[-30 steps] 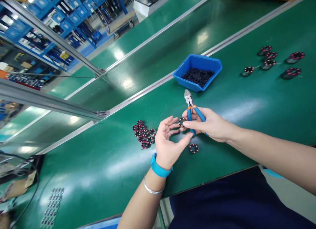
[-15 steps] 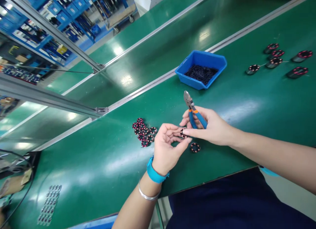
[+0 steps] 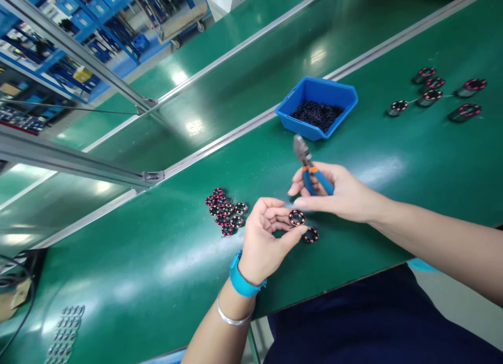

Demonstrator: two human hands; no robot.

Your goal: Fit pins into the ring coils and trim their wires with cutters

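Between its thumb and fingers, my left hand [image 3: 267, 235] grips a small ring-shaped motor stator [image 3: 296, 218] with copper-coloured windings. A second stator [image 3: 311, 234] lies on the green bench right beside it, partly behind my left thumb. My right hand [image 3: 334, 194] is wrapped around the blue-and-orange handles of diagonal cutters [image 3: 312, 175], whose blurred jaws point up and away from the held ring. My right thumb is close to the stator but apart from it. To the left of my left hand sits a cluster of several red and copper stators [image 3: 225, 212].
A blue bin [image 3: 286, 124] of thin black pieces stands beyond my hands. Several taller stators [image 3: 430, 98] are at the far right. Rows of small metallic parts [image 3: 65, 332] lie at lower left. A metal rail [image 3: 220, 145] runs along the bench's back, with a frame post [image 3: 78, 162] at left.
My right hand and the cutters have drawn slightly away from the stator, uncovering it. My left hand still holds the ring. The whole view has shifted a little.
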